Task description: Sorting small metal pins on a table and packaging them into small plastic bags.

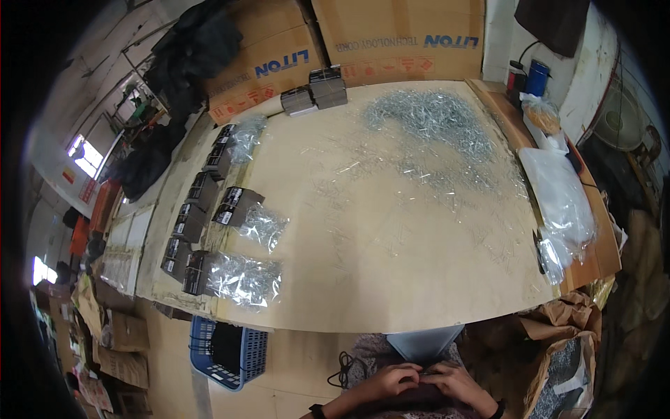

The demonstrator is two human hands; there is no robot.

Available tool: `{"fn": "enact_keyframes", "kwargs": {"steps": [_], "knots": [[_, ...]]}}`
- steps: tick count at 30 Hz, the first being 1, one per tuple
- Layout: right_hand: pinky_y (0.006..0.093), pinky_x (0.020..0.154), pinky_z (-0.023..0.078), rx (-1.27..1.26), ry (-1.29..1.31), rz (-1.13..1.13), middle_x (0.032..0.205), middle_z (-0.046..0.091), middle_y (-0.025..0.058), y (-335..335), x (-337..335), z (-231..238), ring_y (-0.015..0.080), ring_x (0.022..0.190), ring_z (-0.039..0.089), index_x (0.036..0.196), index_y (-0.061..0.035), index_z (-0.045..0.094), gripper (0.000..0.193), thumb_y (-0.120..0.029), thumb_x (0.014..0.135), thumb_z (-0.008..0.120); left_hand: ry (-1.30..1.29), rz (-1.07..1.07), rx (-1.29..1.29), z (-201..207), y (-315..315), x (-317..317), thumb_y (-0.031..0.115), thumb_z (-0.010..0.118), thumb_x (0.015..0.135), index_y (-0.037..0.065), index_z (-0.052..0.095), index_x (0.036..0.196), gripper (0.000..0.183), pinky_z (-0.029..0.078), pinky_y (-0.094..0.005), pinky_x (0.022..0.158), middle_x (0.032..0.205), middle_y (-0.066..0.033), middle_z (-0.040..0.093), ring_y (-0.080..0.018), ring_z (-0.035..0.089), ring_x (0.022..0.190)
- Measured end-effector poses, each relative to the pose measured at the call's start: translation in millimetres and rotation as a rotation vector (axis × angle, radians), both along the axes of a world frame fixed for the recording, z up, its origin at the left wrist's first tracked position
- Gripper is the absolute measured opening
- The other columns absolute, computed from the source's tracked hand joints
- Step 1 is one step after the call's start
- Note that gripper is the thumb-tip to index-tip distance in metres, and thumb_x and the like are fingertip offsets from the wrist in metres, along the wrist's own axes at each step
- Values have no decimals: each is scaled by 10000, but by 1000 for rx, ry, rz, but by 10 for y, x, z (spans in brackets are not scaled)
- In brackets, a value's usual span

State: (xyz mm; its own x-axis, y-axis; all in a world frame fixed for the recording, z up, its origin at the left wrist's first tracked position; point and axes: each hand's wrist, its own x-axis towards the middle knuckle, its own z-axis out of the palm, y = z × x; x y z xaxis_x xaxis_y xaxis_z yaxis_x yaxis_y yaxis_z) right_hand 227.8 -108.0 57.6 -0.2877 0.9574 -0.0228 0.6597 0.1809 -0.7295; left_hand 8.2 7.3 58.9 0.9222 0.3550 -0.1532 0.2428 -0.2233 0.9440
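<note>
1. Pale-blue, smooth, tapered panel [424,342] is what I find nearest the hands: it stands just beyond them, by the near edge of the broad tan tabletop [419,293].
2. My feed shows the left hand [396,380] with curled fingers and the right hand [453,380] bent toward it, fingertips nearly meeting low over the lap. I cannot tell whether either grips something small; the lap probably gives them steady support.
3. Loose, thin silver metal pieces [426,115] are heaped at the far right of the tabletop and scattered thinly nearer, perhaps spread so that single ones pick up easily.
4. Dark-grey, block-shaped stacks [187,222] line the left side, seemingly ranked to stay apart from the loose metal.
5. Shiny, clear plastic packets [246,281] lie against some stacks, likely to keep each beside its stack.
6. At the right edge I see a whitish, clear plastic bundle [558,192], probably put there for easy reach.
</note>
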Motion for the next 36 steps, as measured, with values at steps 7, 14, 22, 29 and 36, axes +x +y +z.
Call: {"fn": "enact_keyframes", "kwargs": {"steps": [7, 14, 22, 29, 36], "knots": [[371, 776, 512, 488, 209, -332, 1032, 652, 92, 526, -64, 732, 282, 899, 619, 1018, -115, 735, 317, -19, 716, 739, -260, 316, 154, 703, 441, 17, 32, 691, 862, 13, 622, 942, 108, 540, -321, 773, 1026, -108, 678, -245, 673, 875], [410, 968, 434, 888, -81, -1132, 1147, 618, 181, 637, 1482, 602, 325, 1095, 576, 1124, 45, 624, 218, 15, 941, 509, -66, 1067, 424, 1294, 2192, -595, 3, 685, 845, -22, 654, 875, 50, 516, -282, 688, 863, -92, 714, -135, 654, 756], [430, 1091, 339, 734, -331, -1204, 1333, 551, 148, 580, 2937, 180, 328, 1242, 504, 1217, -5, 624, 312, -16, 916, 543, 324, 1242, 700, 1044, 2982, -1026, -7, 735, 763, -32, 635, 907, 177, 525, -370, 735, 908, -201, 681, -327, 659, 787], [419, 1090, 311, 536, -694, -1186, 1261, 646, 56, 706, 2656, 378, 279, 1250, 504, 1116, -66, 709, 236, -140, 906, 631, 186, 1056, 1086, 1442, 2197, -802, 10, 728, 788, 24, 576, 1209, 448, 441, -436, 990, 1313, -216, 547, -381, 542, 1181], [452, 1148, 249, 580, -530, -1154, 1286, 628, 87, 710, 2838, 348, 302, 1299, 476, 1178, -67, 673, 281, -173, 928, 601, 36, 755, 709, 1447, 1045, -219, 33, 754, 792, 59, 660, 1127, 350, 430, -422, 1041, 1301, -146, 588, -328, 555, 1213]]}}
